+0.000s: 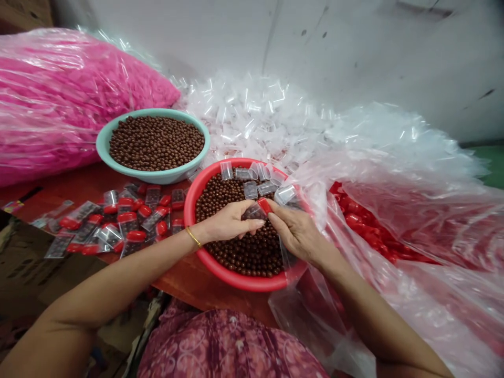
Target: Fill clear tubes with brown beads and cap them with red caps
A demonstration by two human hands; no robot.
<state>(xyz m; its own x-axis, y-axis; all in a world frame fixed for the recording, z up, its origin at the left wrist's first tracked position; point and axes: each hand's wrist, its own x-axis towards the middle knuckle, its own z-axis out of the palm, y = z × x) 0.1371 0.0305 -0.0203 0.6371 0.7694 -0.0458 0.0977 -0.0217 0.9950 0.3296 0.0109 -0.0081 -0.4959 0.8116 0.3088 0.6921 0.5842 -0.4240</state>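
A red bowl (197, 191) full of small brown balls (244, 252) sits right in front of me. Over it, my left hand (228, 223) pinches a small clear plastic tube (254, 212). My right hand (297, 231) presses a red cap (265, 205) onto the tube's end, fingers closed round it. A gold bangle is on my left wrist. A few empty clear tubes (252, 181) lie on the balls at the bowl's far side.
A teal bowl (104, 142) of brown balls stands at the back left. Capped filled tubes (126, 220) lie in a pile on the red table. A pink bag (59, 100), a heap of clear tubes (255, 115) and a bag of red caps (374, 226) surround the bowls.
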